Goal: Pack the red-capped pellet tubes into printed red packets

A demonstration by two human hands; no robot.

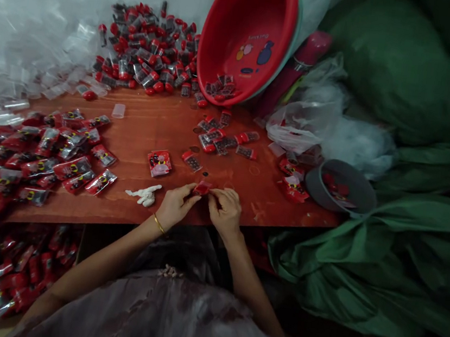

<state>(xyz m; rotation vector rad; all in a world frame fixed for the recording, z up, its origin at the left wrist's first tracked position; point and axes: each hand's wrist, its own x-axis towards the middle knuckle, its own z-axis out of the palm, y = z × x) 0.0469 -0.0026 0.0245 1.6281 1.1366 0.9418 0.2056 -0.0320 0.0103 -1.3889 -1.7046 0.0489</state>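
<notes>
Between my two hands, at the table's front edge, is a small red packet [202, 188]. My left hand [180, 202], with a gold bangle at the wrist, pinches its left side. My right hand [225, 210] has its fingertips closed at the right side of the packet. Just beyond them lies a small clear container with a red cap and dark contents [192, 161]. A stack of red printed cards [159, 163] sits to the left, and a crumpled white piece [143, 194] lies in front of it.
Filled red packets [46, 157] pile up at left, with more in a box [10, 279] below. Capped containers [149, 50] heap at the back beside a tilted red basin [224, 37]. At right stand a grey bowl [313, 185] and green cloth [361, 262].
</notes>
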